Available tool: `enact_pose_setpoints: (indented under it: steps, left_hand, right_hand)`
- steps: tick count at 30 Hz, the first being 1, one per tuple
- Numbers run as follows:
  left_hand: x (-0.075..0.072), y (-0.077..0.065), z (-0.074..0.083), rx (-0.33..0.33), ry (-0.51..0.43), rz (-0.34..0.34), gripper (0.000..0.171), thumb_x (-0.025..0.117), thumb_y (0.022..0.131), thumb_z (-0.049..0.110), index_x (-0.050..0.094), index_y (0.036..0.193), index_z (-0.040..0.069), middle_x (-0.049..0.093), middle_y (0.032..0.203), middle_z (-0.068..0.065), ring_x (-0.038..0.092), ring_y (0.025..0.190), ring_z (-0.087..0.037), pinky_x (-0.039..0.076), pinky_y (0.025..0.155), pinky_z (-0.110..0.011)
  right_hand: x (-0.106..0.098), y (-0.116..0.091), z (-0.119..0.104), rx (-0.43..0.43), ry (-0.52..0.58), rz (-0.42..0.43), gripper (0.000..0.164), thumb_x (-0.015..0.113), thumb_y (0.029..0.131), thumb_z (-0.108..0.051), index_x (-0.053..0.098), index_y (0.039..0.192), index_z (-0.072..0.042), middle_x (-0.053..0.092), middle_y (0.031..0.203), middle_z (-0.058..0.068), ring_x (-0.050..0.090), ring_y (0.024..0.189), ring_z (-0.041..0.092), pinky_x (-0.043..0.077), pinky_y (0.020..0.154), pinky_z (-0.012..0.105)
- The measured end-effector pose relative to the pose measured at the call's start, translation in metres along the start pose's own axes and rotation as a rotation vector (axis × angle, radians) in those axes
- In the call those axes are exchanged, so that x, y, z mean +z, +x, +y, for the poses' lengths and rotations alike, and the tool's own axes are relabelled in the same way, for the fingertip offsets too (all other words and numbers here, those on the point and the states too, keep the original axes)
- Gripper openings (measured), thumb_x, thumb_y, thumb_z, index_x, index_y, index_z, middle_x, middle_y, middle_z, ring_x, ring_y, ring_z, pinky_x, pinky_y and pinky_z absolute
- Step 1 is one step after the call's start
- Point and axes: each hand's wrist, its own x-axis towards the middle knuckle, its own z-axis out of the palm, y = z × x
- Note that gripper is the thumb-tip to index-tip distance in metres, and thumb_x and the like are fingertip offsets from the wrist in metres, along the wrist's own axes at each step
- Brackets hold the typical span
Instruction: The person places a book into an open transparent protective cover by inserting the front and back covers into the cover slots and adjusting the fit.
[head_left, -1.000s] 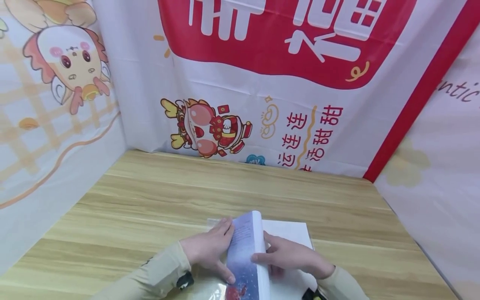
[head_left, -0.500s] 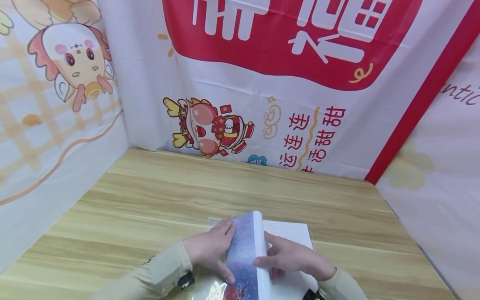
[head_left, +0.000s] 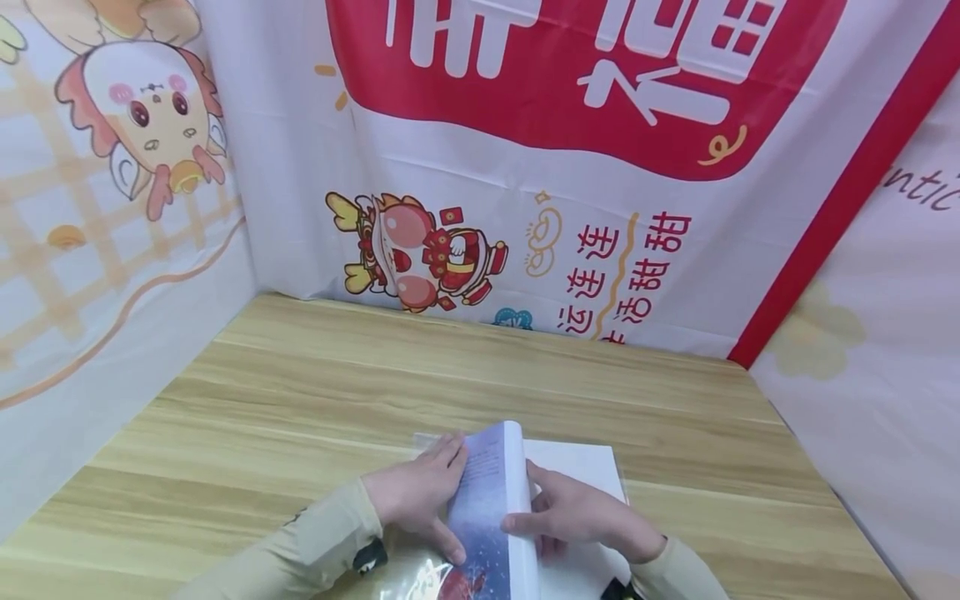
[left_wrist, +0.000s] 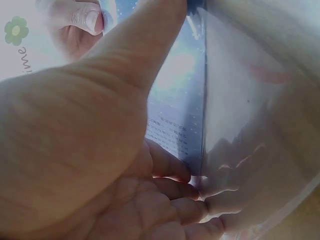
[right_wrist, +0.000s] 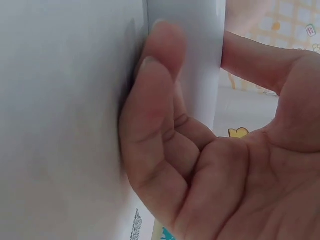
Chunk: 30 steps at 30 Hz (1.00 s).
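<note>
A book [head_left: 480, 517] with a blue printed side, small text and a red figure lies near the table's front edge. Its right side curves up into a white rounded fold. Clear plastic film [head_left: 423, 579] spreads under and left of it, shiny with glare. My left hand [head_left: 420, 497] presses along the book's left edge, thumb and fingers spread; the film also shows in the left wrist view [left_wrist: 240, 110]. My right hand [head_left: 573, 512] pinches the fold, thumb on top and fingers curled beneath. In the right wrist view, those fingers [right_wrist: 150, 110] touch a white surface.
A white sheet or page [head_left: 581, 467] lies under the right hand, on the wood-grain table [head_left: 360, 375]. Printed cloth hangings [head_left: 480, 183] enclose the table at the back and both sides.
Both hands keep nearly the same place and hold on the book. The view shifts slightly; the book shows only a very small shift.
</note>
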Motion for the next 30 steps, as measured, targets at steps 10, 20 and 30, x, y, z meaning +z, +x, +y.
enact_pose_setpoints:
  steps: [10, 20, 30]
  left_hand:
    - [-0.0006, -0.0015, -0.001, -0.008, -0.012, -0.003, 0.131, 0.069, 0.057, 0.073, 0.02, 0.145, -0.011, 0.008, 0.151, -0.029, 0.012, 0.14, -0.039, 0.013, 0.111, -0.043]
    - [-0.0011, 0.0, -0.0011, -0.005, -0.059, -0.016, 0.133, 0.066, 0.057, 0.075, 0.016, 0.146, -0.01, 0.004, 0.152, -0.027, 0.008, 0.141, -0.037, 0.012, 0.111, -0.042]
    - [-0.0014, 0.0001, 0.0022, -0.026, -0.073, -0.018, 0.132, 0.07, 0.056, 0.071, 0.017, 0.146, -0.01, 0.005, 0.152, -0.027, 0.008, 0.14, -0.038, 0.011, 0.111, -0.044]
  right_hand:
    - [0.0037, 0.0021, -0.0017, 0.021, -0.005, 0.015, 0.087, 0.068, 0.087, -0.035, 0.014, 0.151, -0.01, 0.061, 0.062, 0.009, 0.058, 0.047, 0.023, 0.048, 0.042, 0.04]
    - [0.0005, 0.0042, 0.0022, 0.017, 0.132, 0.015, 0.074, 0.05, 0.098, -0.04, 0.01, 0.154, -0.012, 0.06, 0.058, 0.016, 0.059, 0.045, 0.032, 0.049, 0.043, 0.044]
    - [0.0022, 0.0037, 0.0007, -0.012, 0.077, 0.046, 0.071, 0.052, 0.098, -0.036, 0.015, 0.153, -0.012, 0.059, 0.055, 0.014, 0.059, 0.043, 0.032, 0.048, 0.04, 0.046]
